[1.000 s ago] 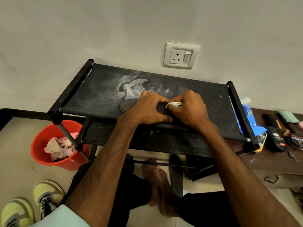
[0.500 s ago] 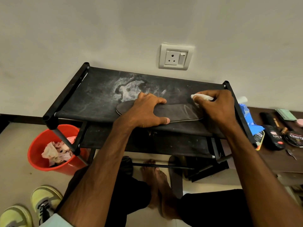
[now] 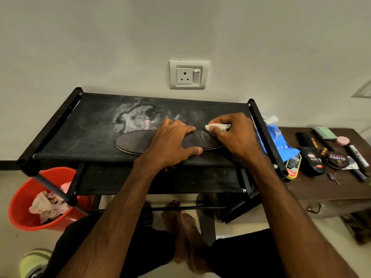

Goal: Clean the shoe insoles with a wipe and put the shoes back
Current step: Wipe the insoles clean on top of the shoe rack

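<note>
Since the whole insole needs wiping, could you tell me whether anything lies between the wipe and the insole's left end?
Yes: the left hand presses on the middle of the insole, between the wipe pinched in the right hand and that left end.

Insole (image 3: pixel 134 141) lies on rack (image 3: pixel 90 121) (bucket (image 3: pixel 19 199) lower left).

left hand (image 3: pixel 170 145) pressing insole (image 3: pixel 136 142); right hand (image 3: pixel 232 135) gripping wipe (image 3: pixel 217 127)
</note>
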Action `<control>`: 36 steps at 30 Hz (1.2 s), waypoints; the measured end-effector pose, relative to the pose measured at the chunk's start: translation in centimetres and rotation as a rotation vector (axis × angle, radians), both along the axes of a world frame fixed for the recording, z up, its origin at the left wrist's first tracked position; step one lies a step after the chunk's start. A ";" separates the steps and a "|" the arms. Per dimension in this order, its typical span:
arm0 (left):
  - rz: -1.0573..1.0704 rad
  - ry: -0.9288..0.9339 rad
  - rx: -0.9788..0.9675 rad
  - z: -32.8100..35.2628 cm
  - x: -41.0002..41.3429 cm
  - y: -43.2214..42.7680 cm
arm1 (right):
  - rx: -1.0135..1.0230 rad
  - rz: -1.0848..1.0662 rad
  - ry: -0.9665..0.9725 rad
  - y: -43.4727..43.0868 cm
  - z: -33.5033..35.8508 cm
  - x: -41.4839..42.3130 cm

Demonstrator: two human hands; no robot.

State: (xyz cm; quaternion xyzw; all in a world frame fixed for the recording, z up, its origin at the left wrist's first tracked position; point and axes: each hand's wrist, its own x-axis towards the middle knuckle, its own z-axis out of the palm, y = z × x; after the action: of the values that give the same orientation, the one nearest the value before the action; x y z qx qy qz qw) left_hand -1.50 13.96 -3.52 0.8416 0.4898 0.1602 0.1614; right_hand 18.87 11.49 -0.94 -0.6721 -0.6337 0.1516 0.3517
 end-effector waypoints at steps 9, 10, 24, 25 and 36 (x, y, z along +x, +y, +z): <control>-0.009 0.044 -0.047 0.8 -1.3 0.4 | -0.078 0.066 -0.025 0.3 -0.4 -1.3; 0.003 0.037 -0.050 0.9 -1.5 0.3 | -0.085 0.074 -0.029 0.3 -0.3 -1.3; 0.015 -0.019 -0.079 0.9 -2.1 0.4 | -0.018 0.082 -0.012 0.4 0.1 -1.4; 0.019 -0.021 -0.079 0.9 -2.1 0.4 | -0.018 0.097 -0.017 0.5 0.1 -1.7; 0.041 -0.095 -0.116 0.4 -2.3 0.5 | -0.083 0.108 -0.176 0.7 0.5 -1.7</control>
State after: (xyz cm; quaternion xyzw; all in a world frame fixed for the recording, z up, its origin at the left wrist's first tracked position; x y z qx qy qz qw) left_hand -3.76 14.48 -3.13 0.8121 0.5072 0.1745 0.2298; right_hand 17.18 12.22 -0.44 -0.6618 -0.6905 0.1370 0.2579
